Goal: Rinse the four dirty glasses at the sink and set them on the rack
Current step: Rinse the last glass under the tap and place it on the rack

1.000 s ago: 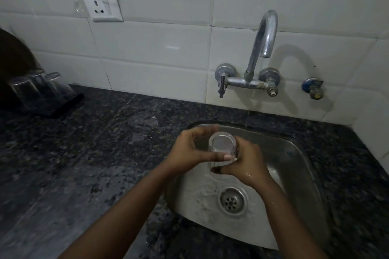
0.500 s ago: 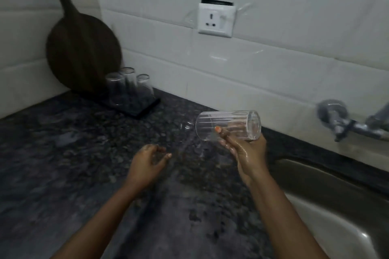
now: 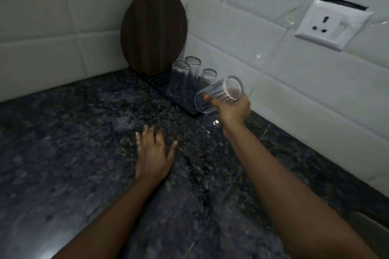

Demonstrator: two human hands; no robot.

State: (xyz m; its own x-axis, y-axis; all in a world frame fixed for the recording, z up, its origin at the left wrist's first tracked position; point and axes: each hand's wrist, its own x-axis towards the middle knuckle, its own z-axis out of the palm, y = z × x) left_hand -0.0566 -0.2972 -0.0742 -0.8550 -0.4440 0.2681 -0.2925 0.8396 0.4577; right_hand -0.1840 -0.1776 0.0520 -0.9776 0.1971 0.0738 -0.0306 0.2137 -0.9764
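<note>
The right hand (image 3: pixel 232 111) holds a ribbed clear glass (image 3: pixel 219 94) with its grip wrapped around the side. The glass is tipped over, with its thick bottom up toward 2 o'clock and its open mouth down toward 8 o'clock. It hangs just over the near corner of the dark rack (image 3: pixel 189 107). Three glasses (image 3: pixel 190 73) stand upside down on the rack, at 11 o'clock from the held one. A round wooden board (image 3: pixel 153 31) leans in the wall corner behind them. The left hand (image 3: pixel 153 153) lies flat on the dark speckled counter (image 3: pixel 73 143), fingers spread, holding nothing. A white wall socket (image 3: pixel 332 25) sits at 2 o'clock.
</note>
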